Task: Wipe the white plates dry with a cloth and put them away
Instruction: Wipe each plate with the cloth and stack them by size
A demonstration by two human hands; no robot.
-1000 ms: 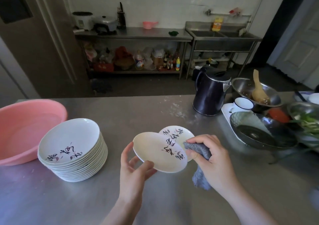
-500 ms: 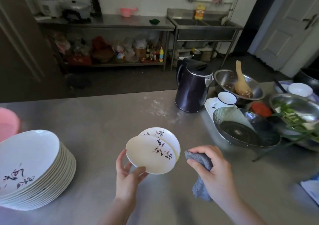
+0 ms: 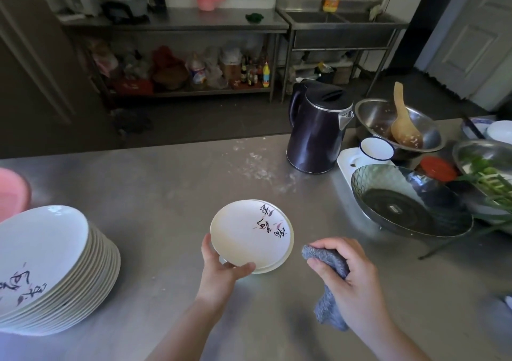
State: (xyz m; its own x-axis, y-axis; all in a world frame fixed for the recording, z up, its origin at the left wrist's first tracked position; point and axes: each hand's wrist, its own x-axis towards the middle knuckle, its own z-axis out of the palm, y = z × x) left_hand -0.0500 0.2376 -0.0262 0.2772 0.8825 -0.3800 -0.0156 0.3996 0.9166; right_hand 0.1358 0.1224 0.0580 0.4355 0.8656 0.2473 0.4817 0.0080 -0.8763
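My left hand (image 3: 221,269) grips the near rim of a small white plate (image 3: 243,236) with dark calligraphy, thumb on top. This plate lies almost squarely over a second like plate (image 3: 288,252), whose edge shows beneath it on the steel counter (image 3: 166,194). Just right of the plates, my right hand (image 3: 352,280) holds a bunched grey cloth (image 3: 329,258), apart from the plates; its tail hangs below my palm. A tall stack of larger white plates (image 3: 52,272) with the same markings stands at the left.
A pink basin (image 3: 12,194) peeks in at the far left. A dark kettle (image 3: 315,131), an enamel mug (image 3: 375,150), a glass bowl (image 3: 410,203), metal bowls with a wooden spoon (image 3: 403,119) and greens crowd the right side. White powder dusts the counter's middle.
My left hand has brought the held plate down over the plate on the counter, so the two now nearly coincide. The cloth hand has drawn slightly away. The view shifted right.
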